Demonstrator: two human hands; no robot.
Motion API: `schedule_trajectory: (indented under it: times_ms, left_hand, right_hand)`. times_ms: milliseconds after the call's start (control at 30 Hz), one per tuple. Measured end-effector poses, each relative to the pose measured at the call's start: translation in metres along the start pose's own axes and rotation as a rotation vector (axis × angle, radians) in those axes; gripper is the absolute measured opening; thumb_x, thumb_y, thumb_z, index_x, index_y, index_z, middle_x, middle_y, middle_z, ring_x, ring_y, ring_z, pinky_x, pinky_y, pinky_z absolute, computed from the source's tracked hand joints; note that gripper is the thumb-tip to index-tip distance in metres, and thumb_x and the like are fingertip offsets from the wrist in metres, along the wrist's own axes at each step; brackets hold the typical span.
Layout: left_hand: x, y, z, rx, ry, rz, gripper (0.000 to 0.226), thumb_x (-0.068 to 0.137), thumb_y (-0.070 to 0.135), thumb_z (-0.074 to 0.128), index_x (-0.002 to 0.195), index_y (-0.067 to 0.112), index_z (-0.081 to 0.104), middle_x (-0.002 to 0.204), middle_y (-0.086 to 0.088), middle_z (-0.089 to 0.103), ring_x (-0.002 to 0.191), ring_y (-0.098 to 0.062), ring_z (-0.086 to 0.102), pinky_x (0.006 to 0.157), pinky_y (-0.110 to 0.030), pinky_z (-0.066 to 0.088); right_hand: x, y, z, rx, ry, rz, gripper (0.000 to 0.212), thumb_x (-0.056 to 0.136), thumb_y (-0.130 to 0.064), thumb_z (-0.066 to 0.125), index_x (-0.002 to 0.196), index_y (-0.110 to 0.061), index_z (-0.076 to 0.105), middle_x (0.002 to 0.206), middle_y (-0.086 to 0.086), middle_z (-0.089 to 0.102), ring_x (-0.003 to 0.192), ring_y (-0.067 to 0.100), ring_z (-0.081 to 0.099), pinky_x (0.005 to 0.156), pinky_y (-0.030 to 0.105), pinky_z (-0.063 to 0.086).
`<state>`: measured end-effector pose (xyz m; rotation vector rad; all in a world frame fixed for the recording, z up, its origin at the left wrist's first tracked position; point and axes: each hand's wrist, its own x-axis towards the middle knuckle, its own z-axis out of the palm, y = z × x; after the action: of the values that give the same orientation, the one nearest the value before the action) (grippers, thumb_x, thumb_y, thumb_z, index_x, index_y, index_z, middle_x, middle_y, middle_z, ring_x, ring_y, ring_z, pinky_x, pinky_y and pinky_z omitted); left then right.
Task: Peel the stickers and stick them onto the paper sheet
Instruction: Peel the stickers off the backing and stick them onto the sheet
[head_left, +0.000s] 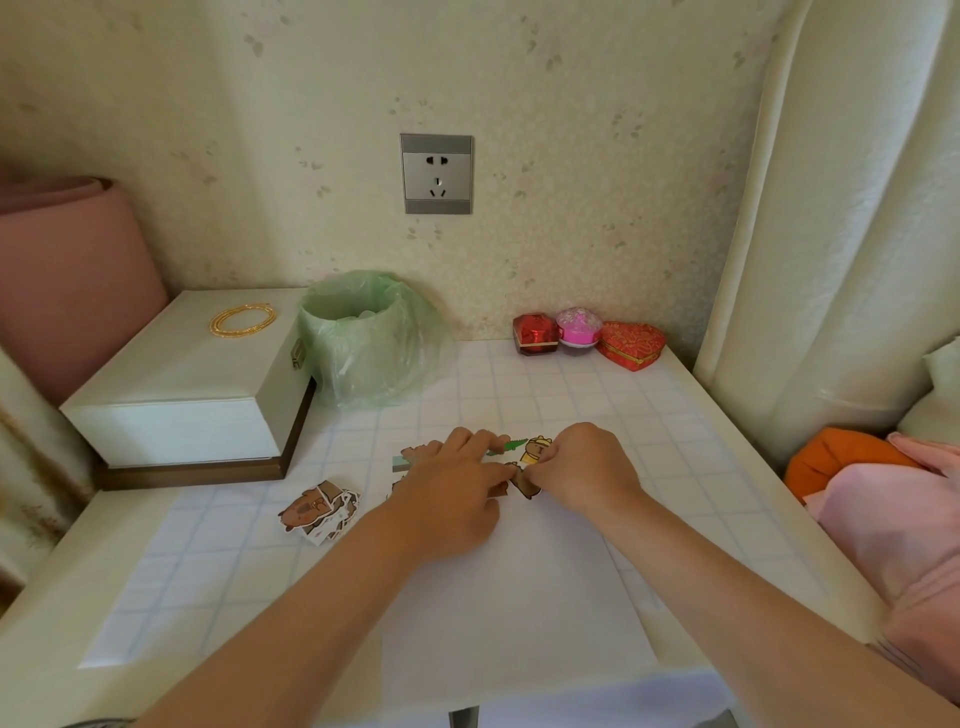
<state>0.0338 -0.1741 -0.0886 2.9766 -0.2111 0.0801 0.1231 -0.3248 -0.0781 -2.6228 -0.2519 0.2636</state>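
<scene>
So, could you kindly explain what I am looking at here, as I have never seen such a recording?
There is no machine: a person wears a camera on the head, so this picture looks down at their own hands. They work over a white paper sheet on a table. The left hand lies with straight fingers on the sheet, while the right hand seems to pinch a brown sticker. A pile of stickers lies to the left; a white box, a lined bin and gift boxes stand behind.
</scene>
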Motion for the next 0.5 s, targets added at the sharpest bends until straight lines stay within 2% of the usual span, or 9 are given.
schedule_trajectory:
  times_ms: [133, 233, 300, 367, 433, 500]
  left_hand:
    - [0.001, 0.003, 0.002, -0.036, -0.001, 0.041, 0.045, 0.091, 0.016, 0.046, 0.134, 0.022, 0.057, 0.142, 0.010, 0.048, 0.130, -0.017, 0.040, 0.102, -0.031, 0.036]
    - [-0.002, 0.001, 0.004, -0.045, -0.011, 0.046, 0.051, 0.090, 0.025, 0.042, 0.140, 0.026, 0.052, 0.143, 0.009, 0.048, 0.133, -0.016, 0.039, 0.107, -0.032, 0.036]
    - [-0.004, 0.002, 0.005, -0.051, -0.006, 0.056, 0.055, 0.085, 0.033, 0.037, 0.139, 0.035, 0.050, 0.139, 0.009, 0.050, 0.129, -0.017, 0.041, 0.102, -0.035, 0.039]
    - [-0.006, 0.004, 0.006, -0.049, 0.008, 0.071, 0.052, 0.084, 0.035, 0.036, 0.134, 0.043, 0.049, 0.134, 0.009, 0.051, 0.125, -0.017, 0.043, 0.096, -0.034, 0.041]
    - [-0.006, 0.004, 0.006, -0.033, 0.011, 0.083, 0.049, 0.086, 0.036, 0.037, 0.134, 0.045, 0.047, 0.133, 0.009, 0.049, 0.123, -0.018, 0.042, 0.093, -0.031, 0.039]
    - [-0.006, 0.004, 0.005, -0.010, 0.001, 0.094, 0.048, 0.090, 0.038, 0.038, 0.137, 0.044, 0.045, 0.137, 0.008, 0.047, 0.125, -0.021, 0.040, 0.092, -0.030, 0.039]
  right_hand:
    - [-0.004, -0.002, -0.005, -0.175, 0.063, -0.059, 0.022, 0.075, -0.042, 0.074, 0.084, -0.023, 0.074, 0.077, -0.004, 0.069, 0.071, 0.017, 0.066, 0.054, 0.023, 0.044]
    - [-0.006, 0.000, -0.008, -0.268, 0.110, -0.089, 0.033, 0.074, -0.056, 0.074, 0.086, -0.024, 0.071, 0.078, -0.005, 0.068, 0.071, 0.016, 0.064, 0.053, 0.023, 0.042]
    - [-0.006, 0.004, -0.012, -0.248, 0.105, -0.094, 0.038, 0.077, -0.060, 0.070, 0.086, -0.023, 0.072, 0.077, -0.004, 0.068, 0.071, 0.017, 0.064, 0.055, 0.025, 0.045]
    - [-0.004, 0.012, -0.019, -0.171, 0.066, -0.087, 0.040, 0.086, -0.058, 0.062, 0.087, -0.021, 0.075, 0.078, -0.001, 0.071, 0.074, 0.019, 0.066, 0.060, 0.029, 0.051]
    - [-0.004, 0.020, -0.026, -0.138, 0.032, -0.102, 0.031, 0.094, -0.048, 0.058, 0.096, -0.022, 0.075, 0.093, -0.002, 0.073, 0.086, 0.019, 0.067, 0.073, 0.035, 0.056]
    - [-0.006, 0.027, -0.030, -0.136, 0.032, -0.150, 0.022, 0.097, -0.035, 0.054, 0.108, -0.029, 0.072, 0.109, -0.006, 0.071, 0.096, 0.017, 0.065, 0.079, 0.033, 0.056]
